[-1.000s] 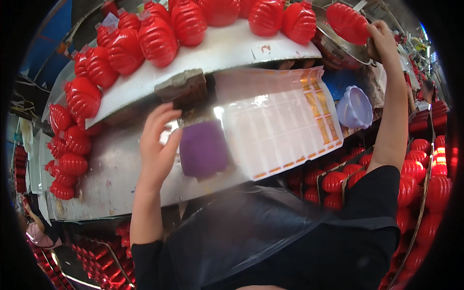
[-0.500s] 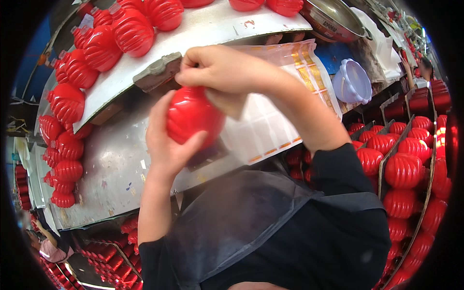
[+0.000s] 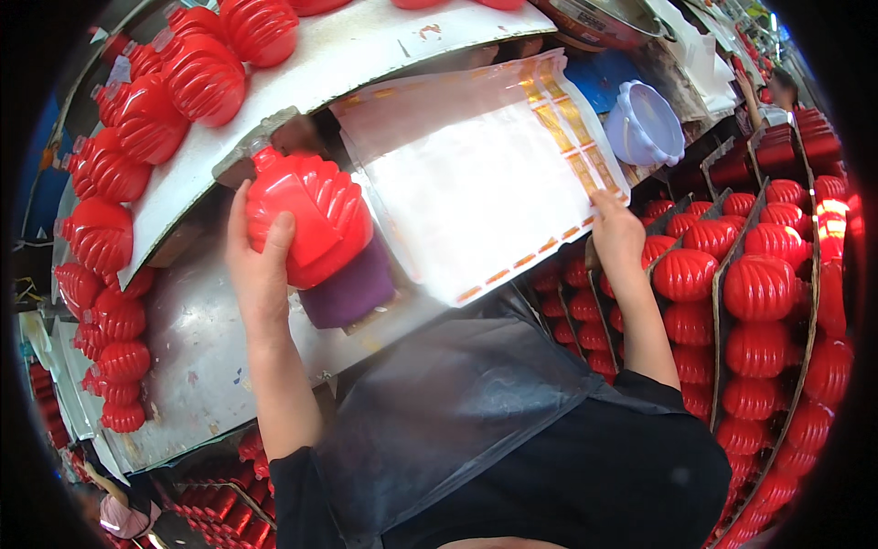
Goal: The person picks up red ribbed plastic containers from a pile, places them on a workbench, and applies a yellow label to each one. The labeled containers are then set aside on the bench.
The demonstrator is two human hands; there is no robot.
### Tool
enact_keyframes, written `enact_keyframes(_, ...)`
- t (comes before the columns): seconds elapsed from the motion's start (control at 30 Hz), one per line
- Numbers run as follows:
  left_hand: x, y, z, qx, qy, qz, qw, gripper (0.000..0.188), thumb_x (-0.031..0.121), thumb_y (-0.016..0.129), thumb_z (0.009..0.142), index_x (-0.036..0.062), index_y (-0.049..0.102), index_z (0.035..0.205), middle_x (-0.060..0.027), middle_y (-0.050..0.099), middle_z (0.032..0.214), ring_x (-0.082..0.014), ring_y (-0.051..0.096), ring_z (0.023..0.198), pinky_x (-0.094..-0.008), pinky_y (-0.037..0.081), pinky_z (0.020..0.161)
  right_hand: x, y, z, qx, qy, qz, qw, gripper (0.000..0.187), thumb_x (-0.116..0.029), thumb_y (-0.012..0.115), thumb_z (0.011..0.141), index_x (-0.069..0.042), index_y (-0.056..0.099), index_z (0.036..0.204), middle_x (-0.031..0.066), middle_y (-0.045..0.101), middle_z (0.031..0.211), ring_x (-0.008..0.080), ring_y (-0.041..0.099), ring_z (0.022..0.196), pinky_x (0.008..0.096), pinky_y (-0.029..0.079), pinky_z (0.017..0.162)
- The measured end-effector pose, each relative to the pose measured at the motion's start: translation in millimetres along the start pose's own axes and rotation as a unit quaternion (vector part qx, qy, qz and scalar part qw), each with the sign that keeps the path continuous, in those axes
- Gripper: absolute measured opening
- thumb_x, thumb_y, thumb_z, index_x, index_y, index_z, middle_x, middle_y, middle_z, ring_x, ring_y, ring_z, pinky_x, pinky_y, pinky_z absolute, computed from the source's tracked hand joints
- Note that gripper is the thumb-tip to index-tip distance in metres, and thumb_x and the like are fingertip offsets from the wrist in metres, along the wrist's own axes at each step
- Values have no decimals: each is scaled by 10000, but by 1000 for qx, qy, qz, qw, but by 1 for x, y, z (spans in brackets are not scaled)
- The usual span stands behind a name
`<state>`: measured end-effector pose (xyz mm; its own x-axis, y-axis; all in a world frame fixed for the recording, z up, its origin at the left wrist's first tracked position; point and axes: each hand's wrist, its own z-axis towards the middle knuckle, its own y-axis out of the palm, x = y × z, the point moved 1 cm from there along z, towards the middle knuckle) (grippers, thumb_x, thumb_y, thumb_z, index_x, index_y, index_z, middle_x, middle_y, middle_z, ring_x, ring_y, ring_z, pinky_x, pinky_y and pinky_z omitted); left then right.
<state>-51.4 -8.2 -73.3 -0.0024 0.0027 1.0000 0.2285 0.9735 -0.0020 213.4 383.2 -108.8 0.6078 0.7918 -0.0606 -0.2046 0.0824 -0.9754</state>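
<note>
My left hand (image 3: 261, 261) grips a glossy red ribbed bottle (image 3: 315, 224) from its left side, thumb across the front, with the neck pointing up and to the left. Beneath the bottle lies a purple pad (image 3: 352, 288) on the metal worktop. At the right edge of a white sheet with gold-patterned bands (image 3: 457, 174), my right hand (image 3: 617, 233) has its fingers closed on the margin. Whether one layer or more is pinched cannot be told.
Red bottles (image 3: 206, 78) line the raised white shelf (image 3: 366, 55). A grey block (image 3: 247, 156) sits at its edge. A lilac bucket (image 3: 645, 123) and a metal pan (image 3: 604, 18) stand at far right. Partitioned stacks of red bottles (image 3: 759, 302) fill the right side. Other people are farther off.
My right hand has left the bottle's neck and moved right to the sheet's edge, no longer holding the pale, blurred piece. My left hand has shifted left with the bottle, uncovering the purple pad.
</note>
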Motion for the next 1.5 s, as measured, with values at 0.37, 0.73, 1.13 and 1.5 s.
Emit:
enact_keyframes(0.37,-23,-9,-43,-31,94,10,995,1294,264,957,656,76,125,1628,-166,312,1601,-303,377,1461,-442,346,1206,9,1,-28,13,-255,35,966,418,-103,743,836,-98,682,1249,97,704,1266,301,729,782,382,601,691)
enact_keyframes(0.73,-25,-12,-47,21,212,273,938,1223,237,972,585,40,300,1589,-198,377,1551,-354,379,1457,-430,350,1199,-81,-47,49,-353,-20,393,849,236,-161,690,948,66,754,958,53,739,798,70,631,692,246,504,639)
enact_keyframes(1.13,0,-14,-30,-10,181,146,972,840,337,706,914,-21,309,1563,-281,392,1553,-414,391,1456,-457,317,1200,-293,-138,85,-81,-511,304,800,109,-29,712,875,-6,741,978,107,746,830,176,691,622,297,537,559)
enact_keyframes(1.5,30,1,24,30,70,193,978,498,327,773,841,-1,642,1192,-189,651,1169,-339,652,1127,-433,516,966,-300,-88,20,111,-624,50,772,372,-53,665,735,43,717,1091,220,734,1060,143,615,571,268,462,506)
